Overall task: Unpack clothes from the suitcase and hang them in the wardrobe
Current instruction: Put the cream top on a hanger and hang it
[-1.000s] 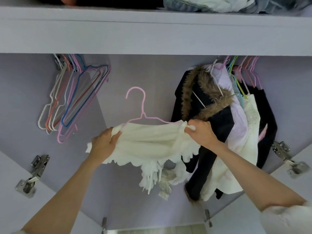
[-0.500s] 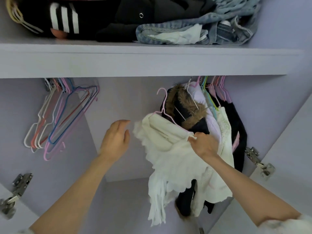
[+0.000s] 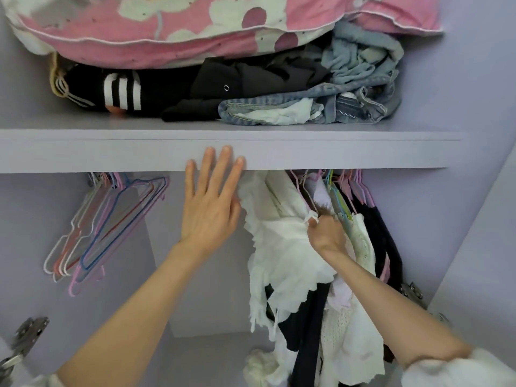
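Note:
A white scalloped garment [image 3: 282, 247] hangs on a pink hanger [image 3: 305, 195] just under the wardrobe shelf [image 3: 335, 153], at the left end of a row of hung clothes [image 3: 371, 241]. My right hand [image 3: 325, 233] pinches the garment's right shoulder by a small white tie. My left hand [image 3: 210, 199] is raised with straight fingers; its side touches the garment's left edge and the fingertips reach the shelf's front edge. The hanger's hook and the rail are hidden behind the shelf.
Several empty coloured wire hangers [image 3: 111, 219] hang at the left. Folded dark clothes [image 3: 195, 90], jeans [image 3: 335, 107] and a pink flowered pillow [image 3: 195, 26] lie on the shelf. Door hinges [image 3: 25, 339] sit at the left and right sides [image 3: 413, 291].
The white garment went up from mid-height to just under the shelf beside the hung clothes. My left hand let go of it and rose with straight fingers. The view tilted upward.

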{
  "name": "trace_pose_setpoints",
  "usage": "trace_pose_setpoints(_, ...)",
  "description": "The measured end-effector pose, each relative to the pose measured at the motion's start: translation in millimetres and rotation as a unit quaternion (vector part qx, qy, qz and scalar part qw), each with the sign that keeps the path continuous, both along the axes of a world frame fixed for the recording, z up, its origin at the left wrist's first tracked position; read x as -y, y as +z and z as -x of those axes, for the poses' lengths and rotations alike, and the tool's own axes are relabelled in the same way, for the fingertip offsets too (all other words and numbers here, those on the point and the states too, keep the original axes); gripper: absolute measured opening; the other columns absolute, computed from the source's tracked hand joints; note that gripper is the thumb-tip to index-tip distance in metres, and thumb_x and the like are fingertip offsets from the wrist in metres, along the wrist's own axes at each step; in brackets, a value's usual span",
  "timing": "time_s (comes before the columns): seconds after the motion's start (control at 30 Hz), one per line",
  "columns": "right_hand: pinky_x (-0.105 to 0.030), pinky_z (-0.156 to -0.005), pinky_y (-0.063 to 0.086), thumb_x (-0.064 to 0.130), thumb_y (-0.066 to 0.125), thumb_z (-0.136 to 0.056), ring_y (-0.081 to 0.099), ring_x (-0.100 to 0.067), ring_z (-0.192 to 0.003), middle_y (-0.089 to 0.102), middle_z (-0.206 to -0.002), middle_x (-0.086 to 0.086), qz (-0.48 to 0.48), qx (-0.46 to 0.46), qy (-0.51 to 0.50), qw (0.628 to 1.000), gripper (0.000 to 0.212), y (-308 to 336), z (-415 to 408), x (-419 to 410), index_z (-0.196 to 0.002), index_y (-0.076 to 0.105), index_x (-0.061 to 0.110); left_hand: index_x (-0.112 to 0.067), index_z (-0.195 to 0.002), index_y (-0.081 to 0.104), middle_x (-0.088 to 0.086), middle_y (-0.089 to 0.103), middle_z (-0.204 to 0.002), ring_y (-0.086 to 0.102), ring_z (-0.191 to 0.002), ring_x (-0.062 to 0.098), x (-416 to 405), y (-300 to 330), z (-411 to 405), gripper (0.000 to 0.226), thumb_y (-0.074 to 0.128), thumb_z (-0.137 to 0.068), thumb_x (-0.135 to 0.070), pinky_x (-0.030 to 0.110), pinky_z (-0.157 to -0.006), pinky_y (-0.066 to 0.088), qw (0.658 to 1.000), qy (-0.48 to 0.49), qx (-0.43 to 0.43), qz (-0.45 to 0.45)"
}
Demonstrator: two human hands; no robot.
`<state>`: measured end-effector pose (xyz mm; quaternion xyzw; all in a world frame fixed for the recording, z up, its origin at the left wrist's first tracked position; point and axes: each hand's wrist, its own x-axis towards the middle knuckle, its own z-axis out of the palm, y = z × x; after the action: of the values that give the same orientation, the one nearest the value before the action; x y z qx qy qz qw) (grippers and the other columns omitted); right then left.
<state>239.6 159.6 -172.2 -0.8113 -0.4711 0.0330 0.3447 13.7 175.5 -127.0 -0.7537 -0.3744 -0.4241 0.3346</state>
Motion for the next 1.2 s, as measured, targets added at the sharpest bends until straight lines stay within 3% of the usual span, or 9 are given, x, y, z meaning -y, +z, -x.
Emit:
trace_pose_setpoints(0.2,-0.038,-0.087,0.046,0.019,0.045,-0.095,0.053,-0.038,-0.116,0.056,-0.127,-0.022,0.070,-0.115,-0.007,0.991,0.036,-3.2,-1.8,-23.1,-0.121,0.054,-0.004,-0.016,-0.148,0.015,0.007,0.009,-0.155,0.005,-0.143,0.034,-11.2,-4.9,1.9,0.075,0.051,-0.083,-0.003,0.051,-0.115,-0.003,1.000,0.029,-0.008,-0.007)
trace_pose_setpoints(0.37,-0.033,-0.081,0.045,0.014,0.046,-0.095,0.055,-0.036,-0.114,0.055,-0.128,-0.022,0.087,-0.224,-0.030,0.970,0.037,-15.7,-18.6,-30.1,-0.125,0.051,-0.007,-0.021,-0.149,0.005,-0.004,-0.019,-0.156,-0.013,-0.144,0.026,-16.5,-9.6,-0.4,0.080,0.047,-0.083,-0.003,0.052,-0.116,-0.005,0.998,0.052,-0.002,-0.019)
trace_pose_setpoints(0.5,-0.037,-0.089,0.045,0.019,0.042,-0.098,0.053,-0.037,-0.117,0.052,-0.131,-0.023,0.087,-0.228,-0.037,0.969,0.041,-17.5,-23.4,-27.6,-0.127,0.048,-0.009,-0.019,-0.150,0.000,-0.002,-0.020,-0.155,-0.014,-0.144,0.027,-14.4,-13.1,-7.8,0.086,0.047,-0.080,-0.001,0.056,-0.114,-0.004,0.997,0.069,0.012,-0.016)
trace_pose_setpoints(0.6,-0.039,-0.094,0.043,0.026,0.039,-0.100,0.050,-0.037,-0.121,0.051,-0.133,-0.023,0.081,-0.217,-0.027,0.972,0.044,-22.0,-19.9,-18.9,-0.128,0.047,-0.007,-0.014,-0.148,0.006,-0.001,-0.022,-0.155,-0.016,-0.143,0.028,-6.5,-12.0,-10.7,0.081,0.045,-0.079,0.001,0.056,-0.114,-0.004,0.998,0.064,0.019,0.014)
trace_pose_setpoints(0.8,-0.032,-0.090,0.040,0.019,0.037,-0.099,0.050,-0.031,-0.119,0.056,-0.125,-0.015,0.064,-0.105,0.026,0.992,0.035,-29.8,-6.0,29.1,-0.128,0.048,0.003,-0.011,-0.147,0.015,0.017,0.011,-0.155,0.005,-0.143,0.037,28.7,-30.0,-9.2,0.080,0.048,-0.077,0.006,0.055,-0.116,0.007,0.990,0.001,0.007,0.140)
trace_pose_setpoints(0.93,-0.028,-0.071,0.038,0.015,0.041,-0.096,0.053,-0.028,-0.091,0.056,-0.085,-0.005,0.064,-0.108,0.068,0.990,0.017,-59.6,9.8,89.4,-0.085,0.053,0.010,-0.006,-0.144,0.027,0.019,0.024,-0.151,0.019,-0.141,0.036,76.9,-65.7,-7.6,0.064,0.048,-0.084,0.003,0.050,-0.111,0.029,0.959,-0.054,-0.011,0.277)
trace_pose_setpoints(1.0,-0.029,-0.077,0.042,0.016,0.042,-0.097,0.055,-0.028,-0.096,0.060,-0.094,-0.007,0.079,-0.094,0.085,0.989,0.019,-72.9,21.5,123.8,-0.096,0.058,0.006,-0.008,-0.140,0.035,0.015,0.037,-0.144,0.040,-0.129,0.033,104.5,-80.5,-6.3,0.051,0.044,-0.090,-0.003,0.043,-0.095,0.042,0.937,-0.069,-0.013,0.343)
trace_pose_setpoints(1.07,-0.034,-0.088,0.046,0.017,0.042,-0.098,0.057,-0.030,-0.104,0.063,-0.107,-0.014,0.118,-0.081,0.086,0.986,0.028,-89.7,32.0,171.8,-0.112,0.058,-0.001,-0.013,-0.140,0.037,0.010,0.045,-0.135,0.051,-0.110,0.032,138.0,-100.7,-8.1,0.044,0.039,-0.095,-0.011,0.039,-0.081,0.042,0.902,-0.074,-0.031,0.423)
trace_pose_setpoints(1.2,-0.035,-0.086,0.048,0.021,0.041,-0.098,0.059,-0.031,-0.102,0.064,-0.109,-0.015,0.211,-0.074,0.099,0.970,0.029,-131.8,38.9,249.9,-0.113,0.058,0.003,-0.016,-0.132,0.046,0.010,0.054,-0.125,0.057,-0.097,0.034,193.0,-140.8,-17.7,0.036,0.036,-0.098,-0.018,0.038,-0.077,0.044,0.845,-0.105,-0.070,0.520)
